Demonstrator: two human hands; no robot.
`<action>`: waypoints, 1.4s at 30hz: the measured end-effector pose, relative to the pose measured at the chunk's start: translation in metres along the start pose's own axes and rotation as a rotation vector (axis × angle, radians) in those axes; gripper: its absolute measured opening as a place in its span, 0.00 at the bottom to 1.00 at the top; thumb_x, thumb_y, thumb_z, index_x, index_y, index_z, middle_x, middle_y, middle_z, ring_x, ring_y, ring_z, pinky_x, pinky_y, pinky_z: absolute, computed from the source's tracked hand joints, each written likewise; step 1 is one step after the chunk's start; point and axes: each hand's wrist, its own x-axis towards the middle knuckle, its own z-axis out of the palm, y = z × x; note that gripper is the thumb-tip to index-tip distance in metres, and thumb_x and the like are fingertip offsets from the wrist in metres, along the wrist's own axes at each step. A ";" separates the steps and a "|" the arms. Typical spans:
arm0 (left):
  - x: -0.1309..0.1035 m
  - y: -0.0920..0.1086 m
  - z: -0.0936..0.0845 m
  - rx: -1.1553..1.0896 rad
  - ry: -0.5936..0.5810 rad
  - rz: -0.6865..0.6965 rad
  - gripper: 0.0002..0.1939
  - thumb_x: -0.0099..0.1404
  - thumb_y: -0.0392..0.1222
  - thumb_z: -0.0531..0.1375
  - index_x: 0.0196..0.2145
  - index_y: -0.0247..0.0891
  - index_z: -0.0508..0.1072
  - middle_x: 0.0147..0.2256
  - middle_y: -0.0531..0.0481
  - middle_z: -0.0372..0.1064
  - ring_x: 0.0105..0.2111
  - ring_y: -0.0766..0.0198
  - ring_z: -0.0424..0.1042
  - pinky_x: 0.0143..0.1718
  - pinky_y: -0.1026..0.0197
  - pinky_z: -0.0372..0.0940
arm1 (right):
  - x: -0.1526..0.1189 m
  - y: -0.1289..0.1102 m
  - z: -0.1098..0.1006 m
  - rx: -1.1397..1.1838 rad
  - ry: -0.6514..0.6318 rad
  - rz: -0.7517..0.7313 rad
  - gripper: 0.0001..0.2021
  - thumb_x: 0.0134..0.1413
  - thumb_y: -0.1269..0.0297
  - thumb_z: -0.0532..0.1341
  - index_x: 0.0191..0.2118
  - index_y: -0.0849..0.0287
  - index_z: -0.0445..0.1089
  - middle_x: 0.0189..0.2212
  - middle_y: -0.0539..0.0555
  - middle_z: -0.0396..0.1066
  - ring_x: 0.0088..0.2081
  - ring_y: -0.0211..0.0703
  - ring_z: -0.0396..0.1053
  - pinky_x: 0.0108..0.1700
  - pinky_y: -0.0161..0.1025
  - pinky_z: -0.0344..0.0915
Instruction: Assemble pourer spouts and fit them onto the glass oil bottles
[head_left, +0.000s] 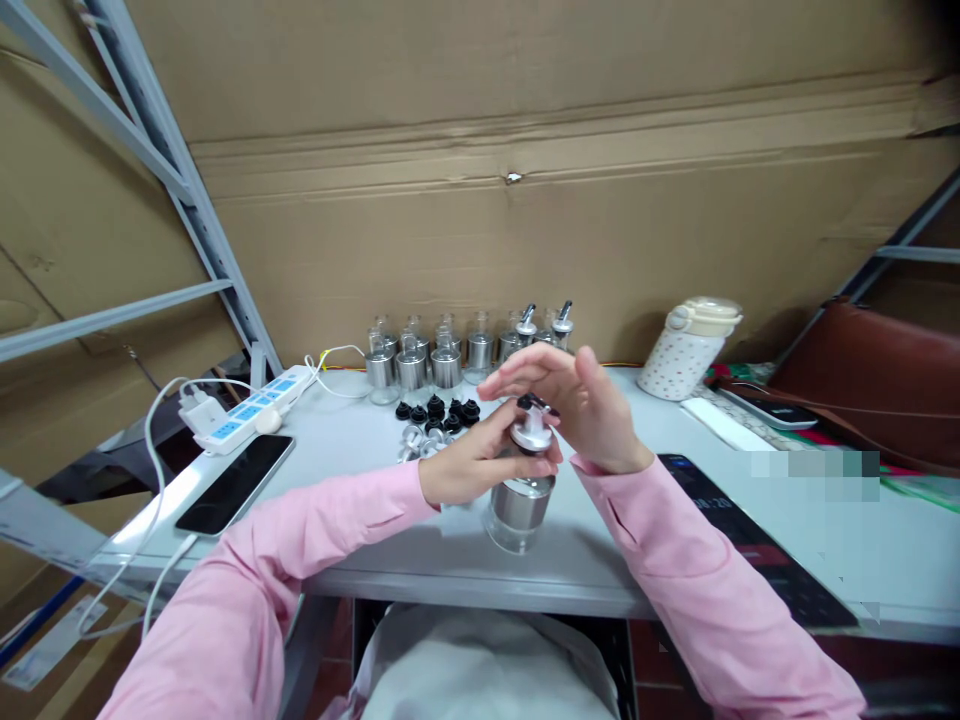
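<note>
A glass bottle [520,508] with a brushed-metal sleeve stands upright near the front edge of the table. My left hand [474,456] is wrapped round its neck. On top sits a silver pourer [533,432] with a black tip. Close behind and above the pourer is my right hand [592,405], fingers stretched out and thumb raised; whether the palm touches the pourer I cannot tell. Left of the bottle lie several black stoppers [435,410] and, partly behind my left hand, clear and silver pourer parts [417,440].
Several more sleeved bottles [411,370] line the back of the table, two with pourers. At left are a power strip [251,410] and a phone [236,487]. A dotted flask [686,352], a dark tablet-like device [750,540] and a brown bag [862,380] occupy the right.
</note>
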 end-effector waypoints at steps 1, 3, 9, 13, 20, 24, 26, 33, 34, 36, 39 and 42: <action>0.001 0.005 -0.002 0.000 0.011 0.027 0.19 0.58 0.44 0.61 0.44 0.38 0.59 0.34 0.50 0.65 0.35 0.65 0.68 0.39 0.58 0.62 | 0.001 0.000 -0.003 0.014 0.065 -0.031 0.25 0.53 0.41 0.47 0.35 0.57 0.69 0.33 0.54 0.75 0.38 0.45 0.73 0.40 0.43 0.68; 0.007 0.016 -0.007 0.034 0.051 0.127 0.18 0.59 0.43 0.61 0.44 0.39 0.59 0.34 0.50 0.65 0.34 0.66 0.67 0.38 0.60 0.63 | 0.005 0.001 -0.011 0.024 0.211 -0.101 0.23 0.54 0.43 0.48 0.34 0.56 0.68 0.32 0.52 0.74 0.36 0.43 0.72 0.40 0.42 0.68; 0.048 0.037 -0.042 0.353 0.191 0.364 0.20 0.61 0.48 0.58 0.47 0.40 0.57 0.35 0.51 0.62 0.36 0.65 0.67 0.43 0.56 0.62 | 0.011 0.012 -0.036 -0.094 0.563 -0.217 0.18 0.54 0.47 0.52 0.31 0.57 0.67 0.27 0.51 0.73 0.31 0.39 0.72 0.37 0.38 0.67; 0.076 0.017 -0.075 0.566 0.272 0.322 0.21 0.61 0.50 0.57 0.47 0.39 0.57 0.36 0.49 0.62 0.39 0.61 0.66 0.48 0.53 0.59 | 0.011 0.022 -0.046 -0.208 0.652 -0.207 0.18 0.55 0.48 0.51 0.30 0.58 0.66 0.26 0.51 0.72 0.30 0.38 0.71 0.35 0.37 0.67; 0.107 -0.031 -0.120 0.671 0.478 0.213 0.14 0.60 0.34 0.56 0.43 0.37 0.56 0.34 0.52 0.61 0.36 0.66 0.66 0.49 0.55 0.57 | 0.011 0.028 -0.048 -0.301 0.699 -0.182 0.19 0.56 0.48 0.49 0.30 0.58 0.65 0.26 0.52 0.71 0.29 0.37 0.70 0.34 0.36 0.66; 0.116 -0.047 -0.132 0.614 0.601 0.107 0.15 0.57 0.27 0.56 0.40 0.37 0.56 0.33 0.53 0.60 0.35 0.68 0.65 0.47 0.59 0.58 | 0.008 0.023 -0.052 -0.364 0.527 0.028 0.14 0.52 0.53 0.54 0.28 0.59 0.65 0.24 0.51 0.70 0.26 0.36 0.68 0.30 0.34 0.64; 0.118 -0.053 -0.135 0.589 0.629 0.077 0.15 0.56 0.25 0.55 0.39 0.36 0.56 0.33 0.53 0.59 0.34 0.69 0.65 0.46 0.60 0.58 | 0.005 0.023 -0.059 -0.501 0.328 0.227 0.12 0.48 0.56 0.57 0.26 0.60 0.65 0.22 0.51 0.70 0.24 0.35 0.66 0.28 0.33 0.62; 0.117 -0.067 -0.135 0.615 0.613 0.020 0.17 0.57 0.26 0.55 0.43 0.37 0.55 0.34 0.53 0.61 0.38 0.68 0.66 0.49 0.58 0.58 | -0.007 0.041 -0.089 -0.982 -0.327 0.926 0.02 0.38 0.70 0.61 0.23 0.62 0.68 0.19 0.51 0.67 0.22 0.36 0.63 0.26 0.34 0.59; 0.118 -0.067 -0.135 0.628 0.619 0.013 0.19 0.57 0.26 0.55 0.44 0.37 0.54 0.35 0.52 0.61 0.39 0.67 0.66 0.50 0.58 0.58 | -0.008 0.044 -0.092 -1.016 -0.355 0.981 0.02 0.37 0.70 0.61 0.23 0.62 0.68 0.19 0.50 0.67 0.22 0.36 0.62 0.26 0.34 0.59; 0.118 -0.067 -0.134 0.663 0.634 0.012 0.24 0.56 0.27 0.56 0.47 0.37 0.51 0.39 0.49 0.60 0.43 0.65 0.65 0.50 0.57 0.58 | -0.009 0.048 -0.095 -1.029 -0.387 1.031 0.03 0.36 0.69 0.62 0.23 0.62 0.69 0.18 0.50 0.66 0.22 0.36 0.62 0.26 0.34 0.58; 0.110 -0.057 -0.128 0.721 0.661 0.052 0.29 0.55 0.27 0.57 0.49 0.40 0.47 0.47 0.45 0.54 0.50 0.61 0.60 0.51 0.56 0.58 | -0.008 0.052 -0.097 -1.026 -0.420 0.956 0.06 0.33 0.70 0.64 0.25 0.62 0.69 0.19 0.47 0.63 0.22 0.35 0.60 0.26 0.33 0.57; 0.081 -0.038 -0.114 0.839 0.674 0.150 0.29 0.56 0.31 0.57 0.51 0.41 0.46 0.50 0.43 0.51 0.53 0.60 0.56 0.52 0.54 0.56 | -0.008 0.055 -0.096 -1.043 -0.426 0.813 0.07 0.31 0.72 0.64 0.24 0.60 0.69 0.18 0.45 0.59 0.22 0.33 0.57 0.26 0.33 0.54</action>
